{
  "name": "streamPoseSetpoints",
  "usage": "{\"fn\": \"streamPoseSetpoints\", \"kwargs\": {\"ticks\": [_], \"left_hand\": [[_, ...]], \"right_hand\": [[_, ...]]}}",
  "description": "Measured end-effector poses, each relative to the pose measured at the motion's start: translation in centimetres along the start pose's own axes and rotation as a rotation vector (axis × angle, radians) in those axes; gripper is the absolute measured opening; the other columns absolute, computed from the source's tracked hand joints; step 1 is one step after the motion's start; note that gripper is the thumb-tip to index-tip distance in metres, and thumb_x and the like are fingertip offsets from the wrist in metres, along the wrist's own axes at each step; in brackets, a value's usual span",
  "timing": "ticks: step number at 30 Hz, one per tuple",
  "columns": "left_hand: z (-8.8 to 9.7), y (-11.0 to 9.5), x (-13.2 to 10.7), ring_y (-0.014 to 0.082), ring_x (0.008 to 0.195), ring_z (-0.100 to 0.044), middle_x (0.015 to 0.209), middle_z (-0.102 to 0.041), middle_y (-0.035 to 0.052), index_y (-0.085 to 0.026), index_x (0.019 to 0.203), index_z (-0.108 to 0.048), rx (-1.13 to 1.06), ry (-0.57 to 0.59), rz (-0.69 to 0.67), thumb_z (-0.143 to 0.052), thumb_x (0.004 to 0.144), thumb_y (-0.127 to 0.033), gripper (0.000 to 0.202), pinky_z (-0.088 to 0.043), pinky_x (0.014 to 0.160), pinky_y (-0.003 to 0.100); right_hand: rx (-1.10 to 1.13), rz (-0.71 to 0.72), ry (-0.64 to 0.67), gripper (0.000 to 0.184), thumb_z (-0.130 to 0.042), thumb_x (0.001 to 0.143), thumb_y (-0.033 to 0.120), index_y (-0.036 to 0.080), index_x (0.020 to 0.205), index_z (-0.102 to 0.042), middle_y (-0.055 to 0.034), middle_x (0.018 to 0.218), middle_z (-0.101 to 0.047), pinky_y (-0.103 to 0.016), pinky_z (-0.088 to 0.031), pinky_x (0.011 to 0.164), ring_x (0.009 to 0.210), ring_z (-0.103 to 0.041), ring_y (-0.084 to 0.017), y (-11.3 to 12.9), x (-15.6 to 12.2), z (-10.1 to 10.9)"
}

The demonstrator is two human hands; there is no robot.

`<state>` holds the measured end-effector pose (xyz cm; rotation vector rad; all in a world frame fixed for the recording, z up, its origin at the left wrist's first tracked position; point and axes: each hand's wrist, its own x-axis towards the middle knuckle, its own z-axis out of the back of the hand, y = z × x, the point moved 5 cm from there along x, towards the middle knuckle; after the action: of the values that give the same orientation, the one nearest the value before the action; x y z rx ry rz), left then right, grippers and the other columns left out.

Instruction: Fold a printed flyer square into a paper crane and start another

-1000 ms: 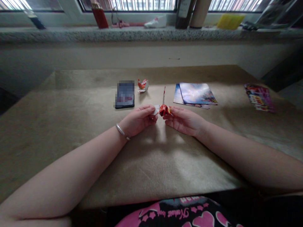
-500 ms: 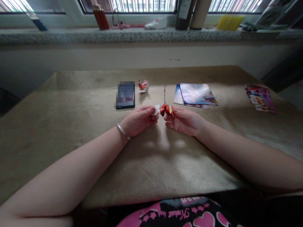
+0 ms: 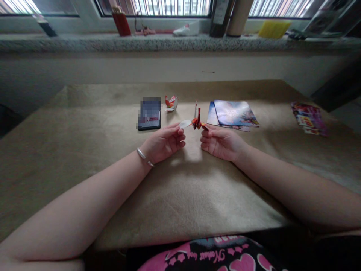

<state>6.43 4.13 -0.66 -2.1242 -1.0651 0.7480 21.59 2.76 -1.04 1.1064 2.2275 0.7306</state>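
A small folded paper crane, red and orange with a white wing, hangs between my two hands above the table. My left hand pinches the tip of its white wing between thumb and index finger. On the other side, my right hand grips the tip of the orange-red wing, the other fingers curled in. Two thin pointed ends of the crane stand up from its middle. Beyond my left hand rests another small folded red and white paper piece.
A dark tablet-like device, partly blurred out, lies left of the folded piece. Glossy picture sheets overlap beyond my right hand. Colourful cards lie at the far right of the table. Bottles and a yellow block line the windowsill.
My hands have moved slightly apart, with the wings now stretched out to both sides. A second pointed end of the crane now shows upright in the middle.
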Motion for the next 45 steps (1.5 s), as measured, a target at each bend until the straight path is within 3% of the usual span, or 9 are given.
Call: {"fn": "streamPoseSetpoints", "kwargs": {"ticks": [7,11,16,20,24,27,32,38,45], "left_hand": [[1.6,-1.2,0.2,0.0076,0.058,-0.059,0.064,-0.061,-0.0033,-0.014,0.089,-0.061,0.012,-0.146,-0.098,-0.057,0.075,-0.011,0.015,-0.049,0.057,0.020],[1.2,-1.2,0.1,0.0072,0.059,-0.058,0.067,-0.060,-0.0016,-0.012,0.096,-0.059,0.127,-0.155,-0.050,-0.056,0.077,-0.013,0.019,-0.049,0.057,0.019],[0.8,-1.1,0.2,0.0078,0.055,-0.057,0.068,-0.058,-0.0024,-0.018,0.104,-0.052,0.192,-0.160,-0.070,-0.061,0.082,-0.026,0.025,-0.046,0.050,0.017],[1.1,-1.0,0.6,0.0058,0.049,-0.053,0.064,-0.054,-0.0039,-0.018,0.087,-0.050,0.179,-0.201,-0.096,-0.069,0.078,-0.038,0.028,-0.042,0.044,0.015],[1.2,-1.0,0.5,0.0044,0.049,-0.051,0.061,-0.054,-0.0034,-0.016,0.076,-0.050,0.211,-0.232,-0.124,-0.071,0.077,-0.038,0.030,-0.041,0.045,0.014],[1.1,-0.9,0.3,0.0053,0.050,-0.052,0.061,-0.057,-0.0018,-0.014,0.073,-0.052,0.238,-0.211,-0.126,-0.071,0.076,-0.033,0.027,-0.043,0.048,0.015],[1.5,-1.0,0.4,0.0059,0.049,-0.053,0.060,-0.059,-0.0011,-0.014,0.071,-0.054,0.230,-0.220,-0.161,-0.065,0.081,-0.038,0.028,-0.044,0.049,0.016],[0.8,-0.7,0.3,0.0055,0.045,-0.048,0.053,-0.054,-0.0018,-0.013,0.070,-0.056,0.317,-0.161,-0.120,-0.065,0.082,-0.039,0.030,-0.038,0.045,0.016],[-0.1,-0.7,0.0,0.0042,0.044,-0.039,0.047,-0.041,-0.0070,-0.015,0.060,-0.043,0.128,-0.013,-0.163,-0.072,0.076,-0.037,0.040,-0.033,0.045,0.016]], "right_hand": [[-0.069,0.132,-0.111,0.021,-0.052,0.069,0.005,0.022,0.081,-0.054,0.0091,0.052,-0.039,-0.017,-0.037,0.050,0.046,-0.040,-0.005,1.8,0.0,1.5],[-0.124,0.080,-0.147,0.020,-0.053,0.070,0.007,0.017,0.087,-0.058,0.0074,0.054,-0.048,-0.016,-0.041,0.050,0.047,-0.043,-0.004,1.9,0.2,1.9],[-0.244,0.064,-0.228,0.014,-0.053,0.074,0.005,0.014,0.081,-0.062,0.0020,0.057,-0.058,-0.014,-0.040,0.045,0.047,-0.049,-0.004,1.4,0.3,1.8],[-0.342,0.042,-0.203,0.014,-0.057,0.075,0.009,0.013,0.085,-0.067,-0.0005,0.059,-0.061,-0.014,-0.037,0.041,0.046,-0.048,-0.005,1.0,0.2,1.2],[-0.410,0.032,-0.156,0.015,-0.063,0.073,0.015,0.013,0.087,-0.068,0.0000,0.059,-0.061,-0.015,-0.033,0.040,0.045,-0.045,-0.004,0.8,0.3,1.0],[-0.475,0.020,-0.131,0.012,-0.068,0.072,0.023,0.013,0.079,-0.066,0.0009,0.057,-0.059,-0.016,-0.030,0.038,0.044,-0.042,-0.004,0.7,0.4,1.2],[-0.503,0.033,-0.098,0.027,-0.074,0.071,0.036,0.015,0.067,-0.058,0.0036,0.053,-0.051,-0.018,-0.027,0.038,0.043,-0.039,-0.004,0.8,0.3,1.2],[-0.279,0.105,-0.086,0.021,-0.076,0.070,0.032,0.020,0.073,-0.059,0.0058,0.060,-0.051,-0.015,-0.037,0.047,0.052,-0.044,-0.004,1.6,0.1,1.3],[-0.150,0.082,0.009,0.015,-0.073,0.071,0.027,0.019,0.079,-0.063,0.0072,0.056,-0.048,-0.015,-0.042,0.052,0.053,-0.045,-0.004,1.3,0.1,0.5]]}}
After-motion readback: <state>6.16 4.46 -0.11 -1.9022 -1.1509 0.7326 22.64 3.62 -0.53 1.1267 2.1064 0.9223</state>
